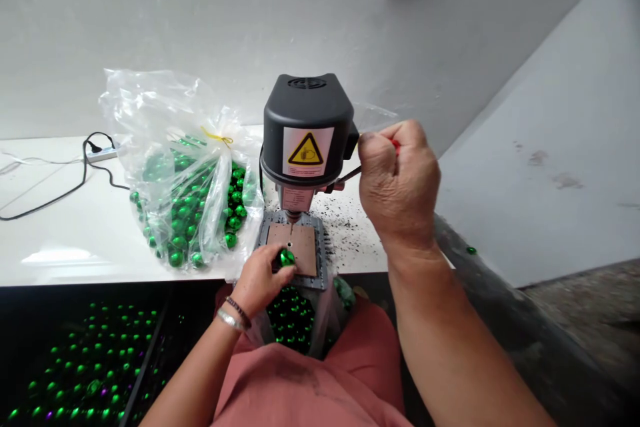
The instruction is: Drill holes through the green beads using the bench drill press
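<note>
Where the clear bag (190,167) of shiny green balls sits leftmost, the left hand (265,277) just right pinches one green ball (287,257) (over the drill press's board (305,250)); the right hand (400,180) grips the red-ended lever (353,173).

There is one drill press (309,127), one brown board (306,250), one tied plastic bag (155,103), one yellow tie (217,137), one power strip (103,154) and two bracelets (236,315). One green ball (287,257) is held; the bagged balls (183,227) are too many to count.
</note>
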`<state>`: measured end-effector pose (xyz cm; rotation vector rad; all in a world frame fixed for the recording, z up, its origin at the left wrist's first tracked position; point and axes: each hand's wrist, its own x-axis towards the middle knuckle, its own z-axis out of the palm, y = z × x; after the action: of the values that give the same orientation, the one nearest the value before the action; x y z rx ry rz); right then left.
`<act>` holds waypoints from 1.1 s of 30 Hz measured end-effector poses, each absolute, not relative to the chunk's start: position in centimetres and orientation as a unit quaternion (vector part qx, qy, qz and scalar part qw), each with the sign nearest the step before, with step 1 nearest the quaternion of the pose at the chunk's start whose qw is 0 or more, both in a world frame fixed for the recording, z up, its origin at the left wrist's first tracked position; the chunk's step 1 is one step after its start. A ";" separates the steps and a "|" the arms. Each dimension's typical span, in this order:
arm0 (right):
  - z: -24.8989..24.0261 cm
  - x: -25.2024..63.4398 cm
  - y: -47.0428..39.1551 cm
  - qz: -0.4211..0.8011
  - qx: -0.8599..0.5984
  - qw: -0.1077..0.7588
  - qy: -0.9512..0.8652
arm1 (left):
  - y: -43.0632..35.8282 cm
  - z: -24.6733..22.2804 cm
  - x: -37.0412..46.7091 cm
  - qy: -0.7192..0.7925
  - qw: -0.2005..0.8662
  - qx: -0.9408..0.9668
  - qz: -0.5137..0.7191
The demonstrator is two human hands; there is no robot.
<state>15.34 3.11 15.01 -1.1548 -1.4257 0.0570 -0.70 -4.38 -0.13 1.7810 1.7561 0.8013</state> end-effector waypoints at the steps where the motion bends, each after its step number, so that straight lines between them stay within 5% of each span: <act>1: 14.9 15.4 3.2 0.028 -0.498 0.611 -0.615 | -5.2 0.2 -0.9 0.628 0.284 0.674 0.268; 7: 14.5 15.3 2.8 0.028 -0.496 0.616 -0.611 | -7.1 1.2 -1.8 0.616 0.343 0.661 0.256; 12: 14.8 15.2 2.5 0.041 -0.513 0.608 -0.604 | -2.9 0.7 -4.1 0.706 0.184 0.585 0.354; 16: 14.8 15.2 2.3 0.045 -0.526 0.600 -0.601 | 1.5 -1.0 -6.7 0.797 0.035 0.533 0.283; 24: 14.5 15.3 1.9 0.050 -0.543 0.592 -0.594 | 2.3 -4.3 -7.6 0.811 0.029 0.557 0.180; 30: 13.8 15.3 1.4 0.053 -0.549 0.585 -0.594 | 1.7 -4.1 -7.8 0.779 0.031 0.494 0.385; 33: 13.8 15.4 1.3 0.053 -0.546 0.585 -0.598 | 1.0 -1.4 -7.3 0.741 0.120 0.379 0.541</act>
<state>15.39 1.28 13.80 -1.2731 -1.3944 0.1237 -7.32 1.00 -1.42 1.1081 2.1666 1.5800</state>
